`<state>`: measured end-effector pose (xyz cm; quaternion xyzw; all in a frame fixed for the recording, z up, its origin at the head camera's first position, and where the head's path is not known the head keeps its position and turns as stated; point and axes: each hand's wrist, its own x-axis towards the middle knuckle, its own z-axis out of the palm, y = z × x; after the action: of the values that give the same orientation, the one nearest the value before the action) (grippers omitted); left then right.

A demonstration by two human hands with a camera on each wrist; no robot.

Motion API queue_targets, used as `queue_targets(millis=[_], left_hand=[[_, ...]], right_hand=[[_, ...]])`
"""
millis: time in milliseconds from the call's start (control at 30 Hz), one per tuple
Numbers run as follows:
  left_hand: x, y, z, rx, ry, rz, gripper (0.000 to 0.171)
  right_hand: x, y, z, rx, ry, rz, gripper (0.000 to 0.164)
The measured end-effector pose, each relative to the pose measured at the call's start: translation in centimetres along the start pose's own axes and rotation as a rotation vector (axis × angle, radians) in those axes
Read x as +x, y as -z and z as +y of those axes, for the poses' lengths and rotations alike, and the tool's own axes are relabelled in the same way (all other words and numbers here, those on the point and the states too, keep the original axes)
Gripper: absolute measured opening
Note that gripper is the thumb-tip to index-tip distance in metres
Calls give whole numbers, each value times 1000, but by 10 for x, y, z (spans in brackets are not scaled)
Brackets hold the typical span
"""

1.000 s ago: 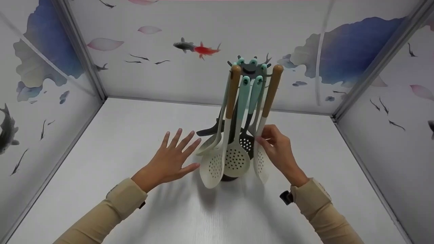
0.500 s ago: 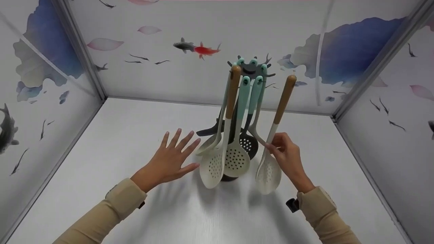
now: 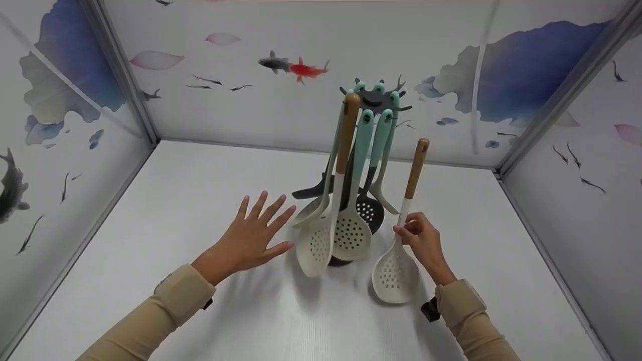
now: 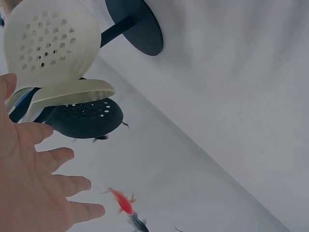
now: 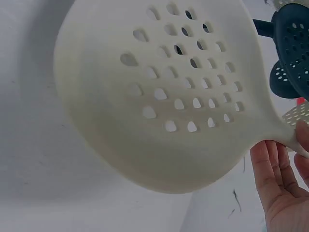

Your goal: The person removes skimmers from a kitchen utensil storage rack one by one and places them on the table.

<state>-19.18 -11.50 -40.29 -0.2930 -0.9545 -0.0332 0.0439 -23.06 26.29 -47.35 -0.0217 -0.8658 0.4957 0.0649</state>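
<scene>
Perforated skimmer (image 3: 396,260) lowered near rack (image 3: 373,102), pinched by right hand (image 3: 422,243); left hand (image 3: 248,243) spread wide

A white, faintly streaked worktop (image 3: 215,173) runs back to a pale back wall (image 3: 381,30). Printed there, near the middle, a dark fish (image 3: 274,62) touches a red fish (image 3: 307,69); the pair also shows low in the left wrist view. Pink petals (image 3: 157,60) lie to their left, a large blue-grey blot (image 3: 531,70) to the right. Grey metal posts (image 3: 123,70) stand at both corners. The left wall (image 3: 110,175) bears another blot (image 3: 80,60) and a bigger dark fish; the right wall (image 3: 612,225) has thin dark strokes (image 3: 593,185).
</scene>
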Motion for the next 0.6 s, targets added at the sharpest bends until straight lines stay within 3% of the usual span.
queue_targets(millis=[267,467,600], left_hand=[[0,1,2,1,-7,-4,70],[-1,-1,1,-4,-7,0,70],[-1,-3,-1,2,-10,12,69]], right_hand=[[8,-12,16,31,-170,-27,29],[12,-18,27,18,-241,-108,37],[13,-23,34,-31,-243,-189,40]])
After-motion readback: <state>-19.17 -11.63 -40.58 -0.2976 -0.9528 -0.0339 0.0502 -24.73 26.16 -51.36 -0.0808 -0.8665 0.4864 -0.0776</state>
